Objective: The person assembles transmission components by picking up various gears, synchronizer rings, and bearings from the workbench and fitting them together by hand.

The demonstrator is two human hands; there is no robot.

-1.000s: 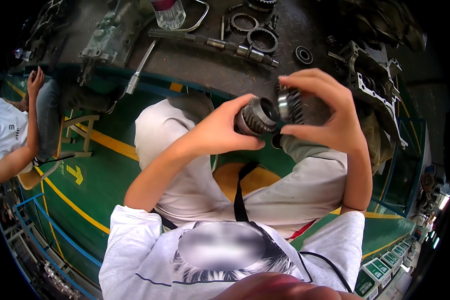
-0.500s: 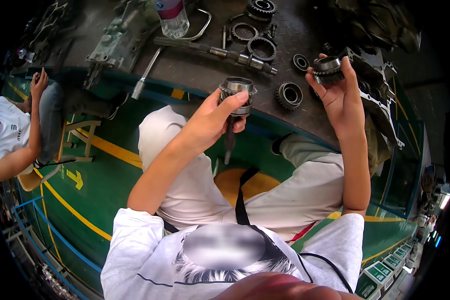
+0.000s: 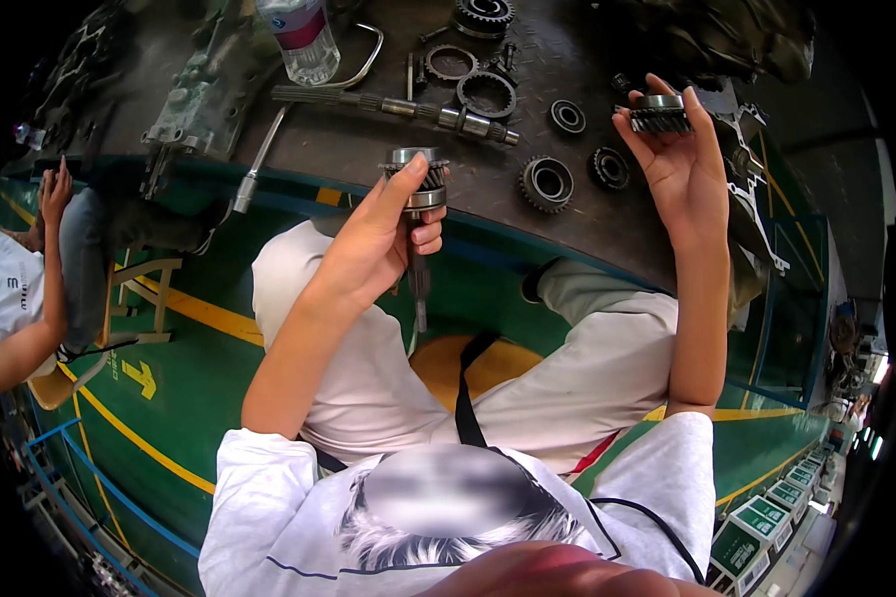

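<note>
Above my lap, my left hand [image 3: 383,239] is closed around a geared shaft [image 3: 418,214], gripping it just under its toothed head with the thin stem pointing down toward my knees. My right hand [image 3: 679,164] is raised off to the right, well apart from the left, pinching a small gear [image 3: 659,113] between thumb and fingertips, held level over the tabletop [image 3: 368,139] edge. On the tabletop, between my two hands, two gears [image 3: 547,183] lie flat near the edge, with a bearing [image 3: 567,116] and a toothed ring [image 3: 486,95] behind them. A long shaft [image 3: 398,104] lies across the middle, and a plastic bottle [image 3: 301,38] stands just behind it.
</note>
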